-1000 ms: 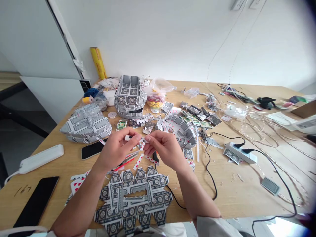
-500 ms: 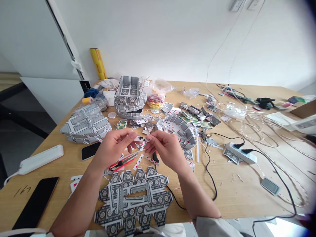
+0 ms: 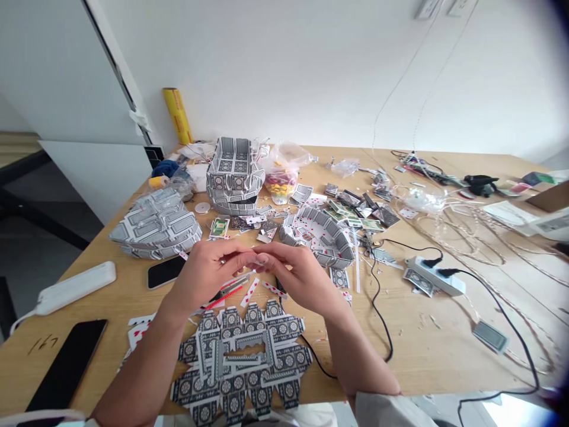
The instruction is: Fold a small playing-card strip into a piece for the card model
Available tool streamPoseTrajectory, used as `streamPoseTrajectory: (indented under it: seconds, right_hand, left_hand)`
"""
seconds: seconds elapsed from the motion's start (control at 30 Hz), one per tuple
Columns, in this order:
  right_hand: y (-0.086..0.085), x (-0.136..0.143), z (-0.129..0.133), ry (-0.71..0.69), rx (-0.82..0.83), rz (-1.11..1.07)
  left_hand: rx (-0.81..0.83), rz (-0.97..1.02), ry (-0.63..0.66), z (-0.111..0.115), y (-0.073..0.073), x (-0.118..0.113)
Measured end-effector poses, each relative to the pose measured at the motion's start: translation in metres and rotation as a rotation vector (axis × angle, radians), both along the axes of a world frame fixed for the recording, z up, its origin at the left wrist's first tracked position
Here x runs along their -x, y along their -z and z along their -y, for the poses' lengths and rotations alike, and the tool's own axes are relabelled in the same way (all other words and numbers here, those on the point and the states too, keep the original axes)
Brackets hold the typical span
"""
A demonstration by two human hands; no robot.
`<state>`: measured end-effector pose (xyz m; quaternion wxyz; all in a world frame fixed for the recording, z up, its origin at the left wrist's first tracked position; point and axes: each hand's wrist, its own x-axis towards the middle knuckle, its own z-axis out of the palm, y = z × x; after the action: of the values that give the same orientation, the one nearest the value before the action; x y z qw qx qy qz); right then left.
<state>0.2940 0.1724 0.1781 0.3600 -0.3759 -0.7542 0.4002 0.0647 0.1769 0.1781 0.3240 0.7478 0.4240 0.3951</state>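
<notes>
Pinching a small card piece [image 3: 255,259] between both sets of fingertips, the two hands meet above the table [image 3: 444,332], just beyond the flat patterned card panel [image 3: 242,359].

Left to right:
- Black phone [image 3: 66,365] lies at the near left edge; a white power strip [image 3: 73,287] sits beyond it. Both are well apart from the hands.
- Left hand [image 3: 207,276]: thumb and forefinger closed on the left end of the card piece, the other fingers curled under. A second phone [image 3: 165,271] lies just beside the wrist, and a red-handled cutter [image 3: 229,287] lies under the hand on the table.
- Card piece: held clear of the table, long axis running roughly left to right between the hands. Most of it is hidden by fingertips, so its full shape cannot be told.
- Right hand [image 3: 302,279]: thumb and forefinger closed on the right end, fingertips almost touching those of the left hand.
- Ring-shaped card wall [image 3: 322,237] stands just beyond the right hand, apart from it.
- White socket block [image 3: 433,276] with black cable [image 3: 377,308] lies well to the right.

Both hands are equally near; the piece spans the gap between them.
</notes>
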Motion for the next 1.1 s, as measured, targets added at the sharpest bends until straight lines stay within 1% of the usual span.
streamPoseTrajectory:
  seconds: [0.13, 0.3, 0.37, 0.47, 0.57, 0.67, 0.77, 0.87, 0.97, 1.1]
  right_hand:
    - [0.001, -0.002, 0.000, 0.017, -0.006, 0.010]
    - [0.001, -0.001, 0.000, -0.023, 0.088, -0.058]
    - [0.001, -0.001, 0.001, -0.028, 0.104, -0.061]
    - [-0.001, -0.002, 0.003, -0.022, 0.113, -0.057]
    - [-0.002, -0.002, 0.005, -0.003, 0.117, -0.065]
    - [-0.003, -0.002, 0.006, 0.050, 0.096, -0.074]
    - [-0.002, 0.000, 0.005, 0.103, 0.077, -0.134]
    - [0.000, 0.002, 0.003, 0.120, 0.071, -0.199]
    - [0.002, 0.003, 0.002, 0.167, 0.038, -0.175]
    - [0.007, 0.005, 0.003, 0.213, -0.003, -0.084]
  left_hand:
    - [-0.015, 0.053, -0.057, 0.000, 0.002, -0.001]
    - [-0.186, 0.019, -0.074, 0.004, -0.002, 0.000]
    - [-0.220, 0.010, -0.074, 0.005, -0.003, 0.000]
    - [-0.206, 0.019, -0.079, 0.005, -0.001, -0.002]
    - [-0.148, 0.045, -0.082, 0.005, 0.000, -0.005]
    - [-0.092, 0.069, -0.088, 0.004, 0.000, -0.008]
    - [-0.044, 0.092, -0.123, 0.004, 0.001, -0.010]
    - [-0.017, 0.102, -0.145, 0.004, 0.002, -0.010]
    - [-0.043, 0.067, -0.139, 0.003, 0.002, -0.011]
    - [-0.136, -0.004, -0.139, 0.003, 0.000, -0.013]
